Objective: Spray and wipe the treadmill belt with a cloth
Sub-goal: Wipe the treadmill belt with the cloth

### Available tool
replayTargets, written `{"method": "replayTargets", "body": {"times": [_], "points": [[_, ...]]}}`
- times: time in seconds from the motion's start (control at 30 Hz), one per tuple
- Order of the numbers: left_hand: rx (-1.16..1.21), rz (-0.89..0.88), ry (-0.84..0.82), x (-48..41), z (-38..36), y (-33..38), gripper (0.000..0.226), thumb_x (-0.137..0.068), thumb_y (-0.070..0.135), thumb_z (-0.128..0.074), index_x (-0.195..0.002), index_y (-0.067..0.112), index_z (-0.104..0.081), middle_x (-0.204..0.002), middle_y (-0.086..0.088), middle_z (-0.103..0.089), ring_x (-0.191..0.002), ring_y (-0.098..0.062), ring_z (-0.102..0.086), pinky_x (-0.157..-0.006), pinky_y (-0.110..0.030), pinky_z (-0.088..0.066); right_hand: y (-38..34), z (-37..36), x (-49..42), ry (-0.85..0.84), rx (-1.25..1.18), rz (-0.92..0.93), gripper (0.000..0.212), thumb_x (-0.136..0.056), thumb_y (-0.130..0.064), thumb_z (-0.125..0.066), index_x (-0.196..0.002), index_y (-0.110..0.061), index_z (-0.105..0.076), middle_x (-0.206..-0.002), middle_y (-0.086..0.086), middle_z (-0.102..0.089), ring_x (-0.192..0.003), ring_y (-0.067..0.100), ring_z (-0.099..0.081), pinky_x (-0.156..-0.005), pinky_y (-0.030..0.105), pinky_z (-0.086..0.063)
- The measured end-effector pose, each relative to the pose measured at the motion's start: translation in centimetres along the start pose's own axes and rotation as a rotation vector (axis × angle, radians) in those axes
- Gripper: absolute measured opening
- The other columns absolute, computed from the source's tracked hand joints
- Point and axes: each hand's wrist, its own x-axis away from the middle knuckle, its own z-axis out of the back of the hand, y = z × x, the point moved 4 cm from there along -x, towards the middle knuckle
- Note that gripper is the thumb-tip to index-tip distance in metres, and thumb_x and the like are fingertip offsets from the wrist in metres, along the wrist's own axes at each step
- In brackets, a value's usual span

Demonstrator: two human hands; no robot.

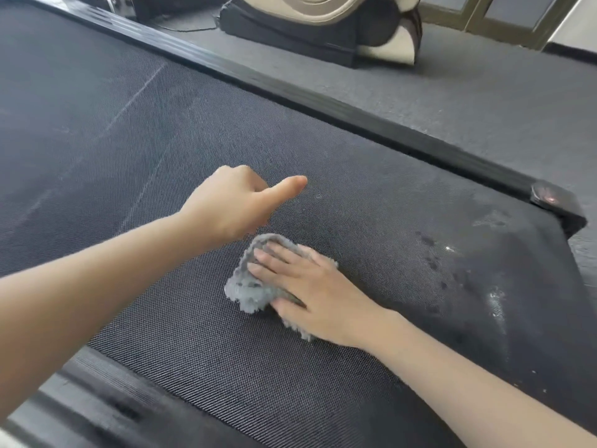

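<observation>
The dark textured treadmill belt (161,130) fills most of the view. A grey fluffy cloth (248,286) lies bunched on the belt near the middle. My right hand (310,292) presses flat on the cloth, fingers spread over it. My left hand (232,202) hovers just beyond the cloth, fingers curled in and thumb sticking out to the right, holding nothing visible. Dark wet spots and white specks (452,263) mark the belt to the right of the cloth. No spray bottle is in view.
A black side rail (290,92) runs along the belt's far edge to an end cap (555,205). Another rail (97,399) borders the near edge. Beyond lies grey floor with a beige and black machine (323,24).
</observation>
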Motion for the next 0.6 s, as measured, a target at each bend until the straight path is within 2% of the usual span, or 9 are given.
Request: {"method": "replayTargets", "body": {"times": [0.07,0.13,0.23,0.33,0.43,0.5,0.6], "points": [[-0.007,-0.001,0.015,0.3,0.6,-0.7,0.081,-0.074,0.084,-0.041,-0.035,0.013,-0.045,-0.039,-0.001,-0.054,-0.039,-0.013,-0.053,-0.07,-0.039,-0.055,0.6,0.1,0.4,-0.008,0.075,0.012,0.052,-0.098,-0.037,-0.035,-0.148,-0.033,-0.021,-0.156,-0.017,-0.01,-0.142,-0.004,0.006,-0.118,0.033,0.007],[0.007,0.008,0.037,0.5,1.1,-1.4,0.078,-0.081,0.077,-0.045,-0.033,0.015,-0.045,-0.039,-0.001,-0.053,-0.038,-0.012,-0.052,-0.065,-0.032,-0.051,2.5,1.0,-0.8,0.04,0.105,-0.054,0.052,-0.097,-0.037,-0.033,-0.148,-0.034,-0.02,-0.156,-0.017,-0.012,-0.143,-0.003,0.004,-0.119,0.036,0.004],[0.033,0.044,0.049,0.6,1.7,-2.3,0.074,-0.079,0.076,-0.043,-0.037,0.015,-0.043,-0.042,-0.006,-0.054,-0.04,-0.016,-0.054,-0.062,-0.028,-0.046,7.8,3.3,-2.9,0.109,0.064,-0.307,0.05,-0.1,-0.038,-0.028,-0.149,-0.036,-0.014,-0.157,-0.017,-0.008,-0.143,-0.001,0.002,-0.119,0.037,0.003],[0.042,0.061,0.029,0.8,1.8,-2.6,0.074,-0.078,0.077,-0.043,-0.04,0.014,-0.044,-0.046,-0.01,-0.059,-0.04,-0.014,-0.053,-0.063,-0.027,-0.046,13.7,5.3,-4.9,0.151,0.071,-0.553,0.051,-0.101,-0.038,-0.024,-0.15,-0.029,-0.012,-0.158,-0.009,-0.007,-0.145,0.007,-0.004,-0.119,0.038,0.001],[0.044,0.058,0.03,1.1,1.9,-2.3,0.074,-0.08,0.076,-0.044,-0.036,0.016,-0.042,-0.048,-0.012,-0.061,-0.04,-0.013,-0.054,-0.062,-0.026,-0.044,15.9,6.1,-6.9,0.203,0.074,-0.71,0.052,-0.099,-0.039,-0.027,-0.147,-0.021,-0.023,-0.158,0.002,-0.016,-0.145,0.016,-0.012,-0.117,0.044,-0.009],[0.047,0.058,0.032,1.5,2.1,-2.0,0.073,-0.08,0.076,-0.044,-0.039,0.015,-0.044,-0.047,-0.01,-0.06,-0.041,-0.013,-0.055,-0.061,-0.026,-0.044,14.9,5.8,-7.1,0.183,0.054,-0.719,0.05,-0.098,-0.033,-0.026,-0.147,-0.02,-0.023,-0.158,0.003,-0.012,-0.146,0.017,-0.007,-0.116,0.044,-0.009],[0.028,0.043,0.029,2.1,2.5,-1.7,0.074,-0.082,0.074,-0.045,-0.037,0.015,-0.046,-0.046,-0.009,-0.059,-0.042,-0.015,-0.056,-0.061,-0.027,-0.047,10.9,5.2,-6.0,0.134,0.008,-0.588,0.051,-0.1,-0.029,-0.026,-0.15,-0.024,-0.016,-0.159,-0.002,-0.007,-0.146,0.015,-0.002,-0.117,0.041,-0.006]]}}
